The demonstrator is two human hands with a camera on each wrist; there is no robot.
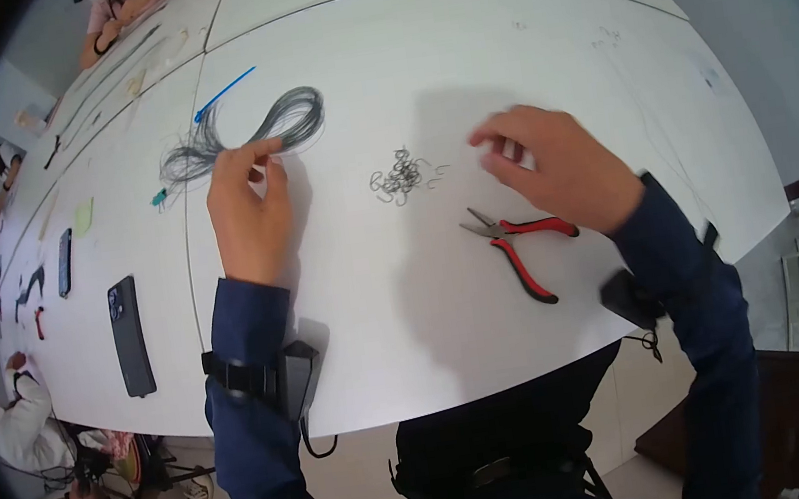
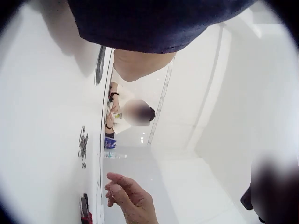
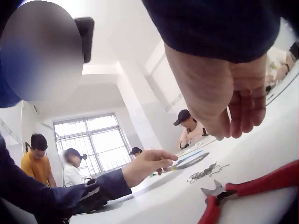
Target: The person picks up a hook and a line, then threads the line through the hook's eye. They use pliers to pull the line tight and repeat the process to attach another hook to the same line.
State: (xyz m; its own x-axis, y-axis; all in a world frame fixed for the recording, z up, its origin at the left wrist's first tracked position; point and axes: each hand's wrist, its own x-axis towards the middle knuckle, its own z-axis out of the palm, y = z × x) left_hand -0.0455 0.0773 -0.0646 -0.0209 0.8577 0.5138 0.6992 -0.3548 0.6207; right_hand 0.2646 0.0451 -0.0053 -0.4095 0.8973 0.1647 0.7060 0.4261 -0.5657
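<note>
My left hand (image 1: 251, 208) is over the near side of a looped bundle of thin dark wire (image 1: 296, 112), fingers relaxed, thumb a little apart from the forefinger. Right of it on the white table (image 1: 369, 324) lies a small pile of bent, hook-like wire pieces (image 1: 400, 179). My right hand (image 1: 565, 167) is raised to the right of this pile, its fingers loosely bent and nothing visible between them. Just below that hand rest red-and-black pliers (image 1: 498, 229) with their jaws apart, also seen close up in the right wrist view.
A blue strip (image 1: 228, 92) lies by the wire bundle, with a small green piece (image 1: 159, 196) at its left. Two phones, one a dark phone (image 1: 129, 336), lie on the left. Other people sit around the joined tables; a table seam (image 1: 190, 227) runs left of my hand.
</note>
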